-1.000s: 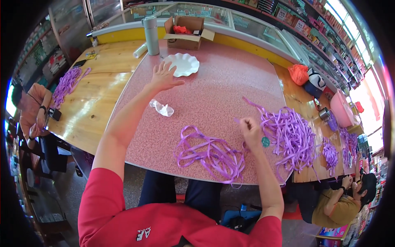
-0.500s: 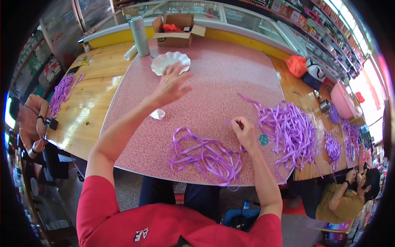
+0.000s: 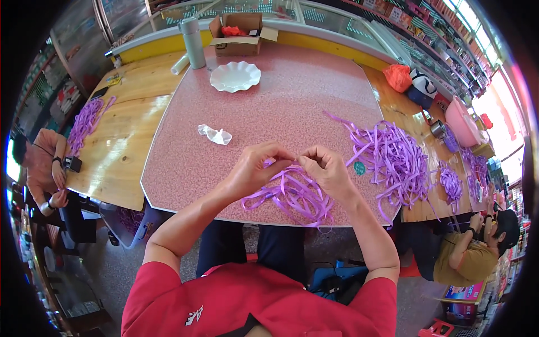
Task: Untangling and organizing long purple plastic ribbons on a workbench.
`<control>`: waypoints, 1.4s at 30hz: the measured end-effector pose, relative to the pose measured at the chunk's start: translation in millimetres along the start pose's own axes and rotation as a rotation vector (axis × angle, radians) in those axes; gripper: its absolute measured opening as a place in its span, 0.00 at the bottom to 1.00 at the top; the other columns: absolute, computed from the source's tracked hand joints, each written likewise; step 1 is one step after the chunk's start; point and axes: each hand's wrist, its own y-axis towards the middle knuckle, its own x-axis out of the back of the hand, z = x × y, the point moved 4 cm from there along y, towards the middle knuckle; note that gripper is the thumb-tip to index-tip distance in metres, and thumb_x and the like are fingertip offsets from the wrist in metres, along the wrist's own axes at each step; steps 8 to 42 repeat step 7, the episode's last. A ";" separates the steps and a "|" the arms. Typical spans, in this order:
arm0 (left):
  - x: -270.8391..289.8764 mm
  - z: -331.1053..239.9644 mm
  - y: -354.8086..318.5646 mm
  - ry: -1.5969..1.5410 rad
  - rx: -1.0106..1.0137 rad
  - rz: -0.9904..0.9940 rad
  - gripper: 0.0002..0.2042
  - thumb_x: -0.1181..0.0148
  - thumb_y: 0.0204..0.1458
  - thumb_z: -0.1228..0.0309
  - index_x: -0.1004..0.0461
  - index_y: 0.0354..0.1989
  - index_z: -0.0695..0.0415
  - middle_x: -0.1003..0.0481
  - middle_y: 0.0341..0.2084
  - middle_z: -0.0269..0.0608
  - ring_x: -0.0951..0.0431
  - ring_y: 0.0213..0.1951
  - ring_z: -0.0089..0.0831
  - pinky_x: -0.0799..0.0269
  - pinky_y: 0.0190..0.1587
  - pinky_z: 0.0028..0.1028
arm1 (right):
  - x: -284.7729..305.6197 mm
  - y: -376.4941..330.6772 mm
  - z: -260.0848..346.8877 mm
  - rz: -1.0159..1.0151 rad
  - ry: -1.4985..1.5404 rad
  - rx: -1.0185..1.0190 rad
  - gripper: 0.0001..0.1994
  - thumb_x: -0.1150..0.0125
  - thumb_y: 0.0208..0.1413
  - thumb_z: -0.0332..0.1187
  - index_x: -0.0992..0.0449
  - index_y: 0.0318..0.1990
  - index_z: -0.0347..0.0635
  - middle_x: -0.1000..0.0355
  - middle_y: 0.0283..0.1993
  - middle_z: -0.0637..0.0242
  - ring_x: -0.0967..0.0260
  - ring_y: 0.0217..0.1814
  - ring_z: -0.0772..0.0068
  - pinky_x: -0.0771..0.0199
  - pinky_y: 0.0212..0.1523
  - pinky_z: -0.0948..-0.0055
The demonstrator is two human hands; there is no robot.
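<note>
My left hand (image 3: 255,168) and my right hand (image 3: 327,170) meet fingertip to fingertip over the near part of the pink speckled table (image 3: 185,168). Both are closed in a pinch. A purple ribbon lies in the right fingers; what the left ones pinch is too small to make out. Right below the hands lies a loose tangle of purple ribbon (image 3: 297,205). To the right spreads a larger heap of purple ribbons (image 3: 396,163), with a small green disc (image 3: 359,168) at its left edge. Beyond my left hand is a crumpled white scrap (image 3: 218,135).
Farther back stand a white scalloped dish (image 3: 236,77), a pale green flask (image 3: 193,48) and an open cardboard box (image 3: 236,48). At right are an orange bag (image 3: 398,77), a cap (image 3: 422,90) and a pink basin (image 3: 463,121). One person sits on each side.
My left hand has come back from the white dish to meet my right hand, and its fingers have closed. The white scrap now shows more fully.
</note>
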 end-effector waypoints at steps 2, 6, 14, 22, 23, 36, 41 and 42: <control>3.8 3.6 -4.6 -0.244 0.129 -0.013 0.10 0.36 0.55 0.77 0.24 0.45 0.63 0.22 0.36 0.39 0.21 0.38 0.26 0.26 0.42 0.26 | -10.3 -6.0 26.1 -0.016 -0.089 0.103 0.10 0.35 0.59 0.32 0.22 0.44 0.37 0.24 0.35 0.71 0.31 0.33 0.84 0.30 0.32 0.79; 20.2 -7.3 -11.2 -0.666 0.286 0.014 0.13 0.39 0.59 0.74 0.29 0.51 0.62 0.23 0.37 0.36 0.23 0.39 0.22 0.27 0.44 0.24 | -22.0 -16.4 81.1 -0.048 -0.599 0.422 0.14 0.31 0.56 0.34 0.20 0.49 0.42 0.22 0.38 0.66 0.26 0.33 0.70 0.27 0.34 0.72; 24.7 -12.3 -12.7 -0.731 0.284 0.030 0.15 0.41 0.60 0.74 0.31 0.54 0.60 0.23 0.38 0.35 0.23 0.40 0.22 0.27 0.45 0.24 | -23.7 -17.5 88.6 -0.006 -0.669 0.435 0.16 0.31 0.55 0.35 0.20 0.50 0.42 0.22 0.42 0.62 0.23 0.40 0.65 0.23 0.42 0.74; 24.7 -12.3 -12.7 -0.731 0.284 0.030 0.15 0.41 0.60 0.74 0.31 0.54 0.60 0.23 0.38 0.35 0.23 0.40 0.22 0.27 0.45 0.24 | -23.7 -17.5 88.6 -0.006 -0.669 0.435 0.16 0.31 0.55 0.35 0.20 0.50 0.42 0.22 0.42 0.62 0.23 0.40 0.65 0.23 0.42 0.74; 24.7 -12.3 -12.7 -0.731 0.284 0.030 0.15 0.41 0.60 0.74 0.31 0.54 0.60 0.23 0.38 0.35 0.23 0.40 0.22 0.27 0.45 0.24 | -23.7 -17.5 88.6 -0.006 -0.669 0.435 0.16 0.31 0.55 0.35 0.20 0.50 0.42 0.22 0.42 0.62 0.23 0.40 0.65 0.23 0.42 0.74; 24.7 -12.3 -12.7 -0.731 0.284 0.030 0.15 0.41 0.60 0.74 0.31 0.54 0.60 0.23 0.38 0.35 0.23 0.40 0.22 0.27 0.45 0.24 | -23.7 -17.5 88.6 -0.006 -0.669 0.435 0.16 0.31 0.55 0.35 0.20 0.50 0.42 0.22 0.42 0.62 0.23 0.40 0.65 0.23 0.42 0.74; 24.7 -12.3 -12.7 -0.731 0.284 0.030 0.15 0.41 0.60 0.74 0.31 0.54 0.60 0.23 0.38 0.35 0.23 0.40 0.22 0.27 0.45 0.24 | -23.7 -17.5 88.6 -0.006 -0.669 0.435 0.16 0.31 0.55 0.35 0.20 0.50 0.42 0.22 0.42 0.62 0.23 0.40 0.65 0.23 0.42 0.74; 24.7 -12.3 -12.7 -0.731 0.284 0.030 0.15 0.41 0.60 0.74 0.31 0.54 0.60 0.23 0.38 0.35 0.23 0.40 0.22 0.27 0.45 0.24 | -23.7 -17.5 88.6 -0.006 -0.669 0.435 0.16 0.31 0.55 0.35 0.20 0.50 0.42 0.22 0.42 0.62 0.23 0.40 0.65 0.23 0.42 0.74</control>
